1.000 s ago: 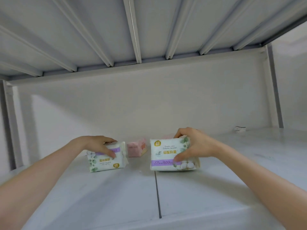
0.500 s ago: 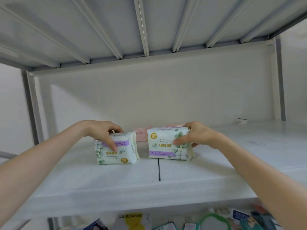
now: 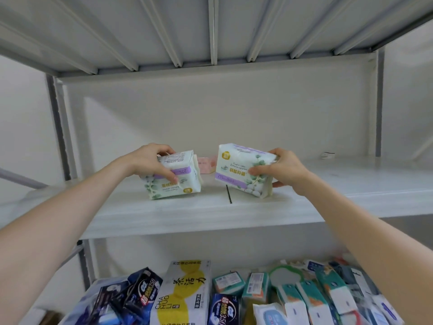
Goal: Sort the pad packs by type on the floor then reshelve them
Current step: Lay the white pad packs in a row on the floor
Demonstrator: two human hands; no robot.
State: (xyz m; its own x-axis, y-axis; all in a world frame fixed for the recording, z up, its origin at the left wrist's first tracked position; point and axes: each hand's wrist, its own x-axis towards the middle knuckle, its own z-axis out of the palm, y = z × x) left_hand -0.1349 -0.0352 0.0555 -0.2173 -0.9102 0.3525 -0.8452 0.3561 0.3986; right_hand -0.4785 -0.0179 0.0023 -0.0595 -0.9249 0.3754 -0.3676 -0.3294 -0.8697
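Middle shelf [image 3: 210, 214]: white board, dark seam [image 3: 228, 194] across the centre. Contents: two white pad packs with green leaf print and a purple band, plus two items at the back.

Left pack [image 3: 180, 186]: left of the seam, tilted, print upside down. Gripped from above by left hand [image 3: 150, 164], digits curled over the top edge and down the front face.

Right pack [image 3: 236, 167]: right of the seam, tilted with its left end raised, print right way up. Gripped at its right end by right hand [image 3: 284, 171], digits curled over the top, across the front and under the lower corner.

Contact of either pack with the board: cannot tell. Packs apart, clear gap between them.

Pink pack [image 3: 207, 164]: further back on the same board, seen through that gap, mostly hidden by the other two. Small white object [image 3: 327, 155] at the back right, too small to identify.

Below the middle shelf: crowded mass of packs, close together.
- dark blue packs [image 3: 140, 292] at the left, lying at angles
- tall yellow and white pack [image 3: 182, 292], upright, just right of those
- teal and white packs [image 3: 304, 299] at the right, leaning in a row

Above: ribbed underside of upper shelf [image 3: 210, 31].
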